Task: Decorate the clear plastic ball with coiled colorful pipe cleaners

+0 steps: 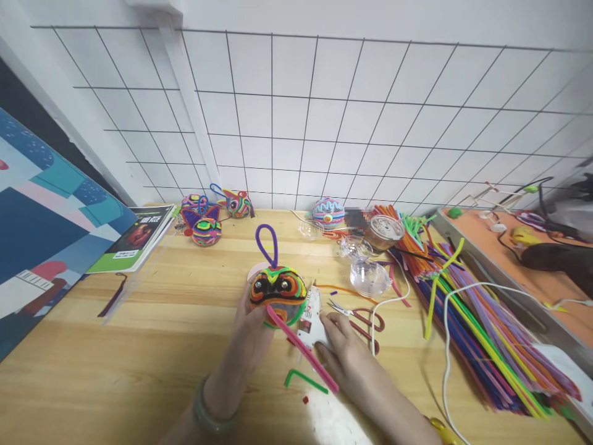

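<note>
My left hand [250, 337] is closed around a ball ornament [278, 295] covered in coloured pipe cleaners, with a face pattern and a purple loop [267, 247] on top. From its lower front a pink pipe cleaner [306, 349] slants down to the right. My right hand [347, 349] grips the handle of a white hot glue gun [314, 318], its nozzle pointing up beside the ball. Red-handled scissors [365, 320] lie just right of the glue gun. A bent green pipe cleaner [306, 379] rests on the wooden table below.
Finished pipe-cleaner balls [206, 231] stand at the back left near a magazine [139, 238]. Clear plastic half-shells [369, 278] sit right of centre. A large bundle of pipe cleaners [482, 334] covers the right side, crossed by a white cord [447, 346]. A grid panel [296, 111] stands behind.
</note>
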A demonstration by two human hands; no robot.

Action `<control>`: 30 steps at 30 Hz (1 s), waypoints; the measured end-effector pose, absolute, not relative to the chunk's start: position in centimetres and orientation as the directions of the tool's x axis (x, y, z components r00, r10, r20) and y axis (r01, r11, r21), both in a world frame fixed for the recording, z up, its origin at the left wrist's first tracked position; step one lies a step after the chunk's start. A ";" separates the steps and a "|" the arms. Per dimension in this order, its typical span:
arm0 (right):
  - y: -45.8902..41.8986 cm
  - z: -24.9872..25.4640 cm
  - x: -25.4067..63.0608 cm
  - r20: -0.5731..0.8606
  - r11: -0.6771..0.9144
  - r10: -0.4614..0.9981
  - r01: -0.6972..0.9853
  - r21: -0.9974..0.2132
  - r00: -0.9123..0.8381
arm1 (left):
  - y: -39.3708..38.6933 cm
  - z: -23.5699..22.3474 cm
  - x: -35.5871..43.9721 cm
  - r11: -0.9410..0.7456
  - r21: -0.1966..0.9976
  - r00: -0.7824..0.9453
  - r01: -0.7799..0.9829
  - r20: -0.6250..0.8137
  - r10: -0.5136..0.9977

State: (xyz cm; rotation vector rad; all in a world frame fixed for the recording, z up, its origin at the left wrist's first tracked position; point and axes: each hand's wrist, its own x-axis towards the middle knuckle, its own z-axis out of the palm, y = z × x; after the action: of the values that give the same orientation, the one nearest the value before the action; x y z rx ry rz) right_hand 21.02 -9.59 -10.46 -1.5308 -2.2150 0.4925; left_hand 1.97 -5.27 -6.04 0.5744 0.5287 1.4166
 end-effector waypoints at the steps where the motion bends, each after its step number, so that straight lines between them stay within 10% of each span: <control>1: -9.3 -10.5 20.6 0.124 0.348 0.935 0.794 -0.498 -0.332 | -5.3 -6.1 2.0 0.074 0.663 0.097 -0.745 -0.002 0.995; 16: -8.6 -9.1 18.7 0.263 0.383 0.920 0.807 -0.449 -0.291 | -5.2 -6.3 2.2 0.029 0.655 0.026 -0.755 -0.014 1.000; 21: -10.1 -4.1 19.1 0.540 0.553 0.817 0.546 -0.630 -0.204 | -5.8 -7.5 2.4 0.058 0.712 0.091 -0.700 0.008 0.996; 30: -10.3 -2.2 18.2 0.621 0.621 0.772 0.377 -0.687 -0.139 | -6.5 -7.7 3.3 0.030 0.791 0.124 -0.611 0.057 0.991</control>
State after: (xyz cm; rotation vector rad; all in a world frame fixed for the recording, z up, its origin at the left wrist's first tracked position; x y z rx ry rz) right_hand 18.15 -10.28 -2.18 -0.9397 -1.7480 0.4487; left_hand 3.32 -6.55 -7.68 0.7865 0.6168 1.3625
